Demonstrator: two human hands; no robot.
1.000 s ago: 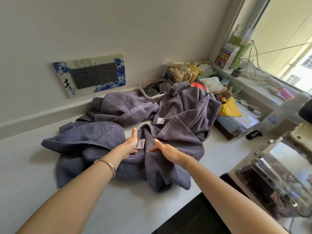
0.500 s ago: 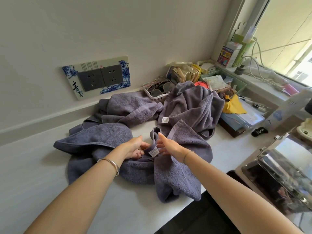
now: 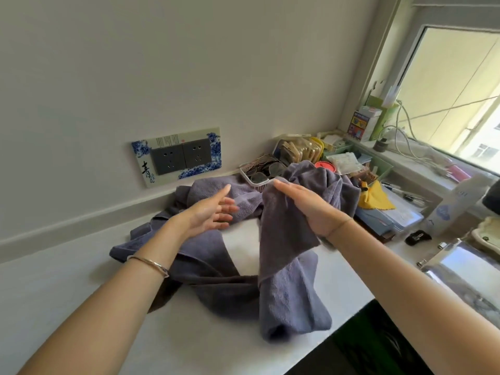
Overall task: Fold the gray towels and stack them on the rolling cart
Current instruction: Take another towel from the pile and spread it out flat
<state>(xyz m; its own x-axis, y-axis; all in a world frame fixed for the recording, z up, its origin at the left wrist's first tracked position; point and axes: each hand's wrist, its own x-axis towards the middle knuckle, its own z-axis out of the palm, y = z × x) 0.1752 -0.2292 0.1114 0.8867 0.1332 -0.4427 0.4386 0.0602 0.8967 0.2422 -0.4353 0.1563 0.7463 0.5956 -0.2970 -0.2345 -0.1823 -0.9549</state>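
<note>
A gray towel (image 3: 284, 239) is held up off the counter (image 3: 81, 288) by the right hand (image 3: 311, 207), gripped near its top edge, with its lower end trailing to the counter's front edge. The left hand (image 3: 211, 212) is held just beside it, palm turned inward, fingers spread and holding nothing; a bracelet (image 3: 151, 263) is worn on that wrist. More gray towels (image 3: 205, 263) are heaped below and behind the hands. A double socket (image 3: 180, 156) is set in the wall behind. A basket (image 3: 259, 173) of glasses is seen at the heap's far side, and a yellow cloth (image 3: 377, 197) to the right, below the window (image 3: 454, 90).
</note>
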